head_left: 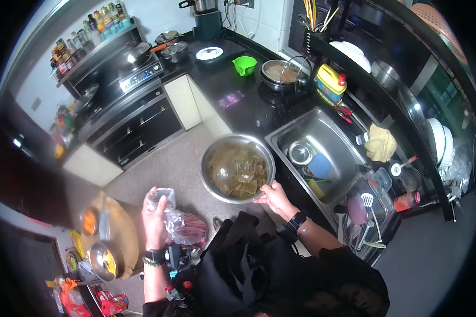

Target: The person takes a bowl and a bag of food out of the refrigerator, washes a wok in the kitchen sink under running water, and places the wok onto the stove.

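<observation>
A large stainless steel bowl [204, 182] is held up in front of my body, above the floor. Flat greenish-brown pieces [246, 174], like kelp, lie in it in cloudy liquid. My right hand [277, 201] grips the bowl's near right rim. On the other side, my left hand [154, 219] is closed around the gathered top of a clear plastic bag [188, 228]. The bag hangs beside the bowl, apart from it, with something dark red inside that I cannot make out.
A steel sink [349, 153] at right holds a small pot [300, 152]. Behind it stand a pot with a glass lid [280, 72] and a green bowl [244, 66]. At left, a round wooden board [122, 232] carries a cleaver [104, 226] and two food bowls.
</observation>
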{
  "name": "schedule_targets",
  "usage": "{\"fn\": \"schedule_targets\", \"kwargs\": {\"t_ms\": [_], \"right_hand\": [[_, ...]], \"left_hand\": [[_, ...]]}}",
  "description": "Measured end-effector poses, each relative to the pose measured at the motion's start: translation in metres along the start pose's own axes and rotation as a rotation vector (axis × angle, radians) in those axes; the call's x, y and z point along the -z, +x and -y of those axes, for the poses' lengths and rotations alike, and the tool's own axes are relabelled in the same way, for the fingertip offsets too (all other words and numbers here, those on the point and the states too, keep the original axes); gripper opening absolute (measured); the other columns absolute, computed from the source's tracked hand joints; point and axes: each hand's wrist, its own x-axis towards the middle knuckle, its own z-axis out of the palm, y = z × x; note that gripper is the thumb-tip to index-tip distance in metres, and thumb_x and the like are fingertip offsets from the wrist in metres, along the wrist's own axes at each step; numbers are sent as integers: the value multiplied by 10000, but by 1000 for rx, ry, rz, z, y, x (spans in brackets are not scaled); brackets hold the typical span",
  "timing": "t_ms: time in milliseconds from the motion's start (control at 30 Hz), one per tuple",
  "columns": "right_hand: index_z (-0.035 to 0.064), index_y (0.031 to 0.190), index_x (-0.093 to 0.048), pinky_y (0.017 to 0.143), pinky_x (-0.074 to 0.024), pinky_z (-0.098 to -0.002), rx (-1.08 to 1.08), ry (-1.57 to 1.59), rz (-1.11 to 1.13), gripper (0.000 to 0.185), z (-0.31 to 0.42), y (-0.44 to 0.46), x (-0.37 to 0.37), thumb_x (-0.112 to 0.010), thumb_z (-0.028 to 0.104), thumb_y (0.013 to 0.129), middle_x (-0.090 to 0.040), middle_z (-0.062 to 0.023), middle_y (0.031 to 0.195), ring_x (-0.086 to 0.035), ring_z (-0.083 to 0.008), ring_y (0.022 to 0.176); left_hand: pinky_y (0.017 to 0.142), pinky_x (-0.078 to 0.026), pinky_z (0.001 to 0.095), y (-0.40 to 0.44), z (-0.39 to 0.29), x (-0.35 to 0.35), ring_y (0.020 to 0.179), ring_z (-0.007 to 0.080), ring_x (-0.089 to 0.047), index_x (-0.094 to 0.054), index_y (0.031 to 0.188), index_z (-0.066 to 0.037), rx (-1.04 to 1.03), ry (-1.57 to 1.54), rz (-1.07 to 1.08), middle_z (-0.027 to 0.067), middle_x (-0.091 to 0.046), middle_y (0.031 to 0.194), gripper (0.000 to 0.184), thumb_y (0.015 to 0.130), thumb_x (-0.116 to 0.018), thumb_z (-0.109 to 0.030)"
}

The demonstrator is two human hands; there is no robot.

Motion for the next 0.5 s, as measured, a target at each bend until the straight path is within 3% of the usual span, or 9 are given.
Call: {"fn": "schedule_targets", "kwargs": {"t_ms": [67,233,400,500], "right_hand": [[-35,1168,-422,729,-580,-475,20,21,-25,285,-6,40,3,-424,13,888,-553,-177,1073,-653,-327,851],[-56,1220,-414,736,-595,-430,20,75,-107,340,-7,122,-11,-399,11,887,-570,-210,1126,-655,-336,903],[-68,1206,-400,754,-592,-428,49,129,-207,340,-10,199,-28,-398,3,873,-563,-219,1110,-645,-352,930],[-56,1195,-423,762,-592,-439,153,139,-278,333,-13,231,-32,-406,1,868,-568,-204,1115,-646,-334,931]], "left_hand": [[772,-501,263,24,-14,3,931,130,-581,-498,1282,-64,48,-56,-5,62,-579,1121,436,877,-652,-112],[904,-443,281,113,6,39,1056,153,-541,-505,1283,-19,-140,124,-39,79,-562,1207,451,891,-642,-195],[888,-454,287,194,-3,43,1018,160,-558,-496,1292,-36,-139,119,5,84,-568,1171,455,888,-648,-180],[832,-485,297,220,-36,18,962,167,-577,-498,1290,-68,-5,-62,54,89,-573,1124,422,895,-633,-125]]}}
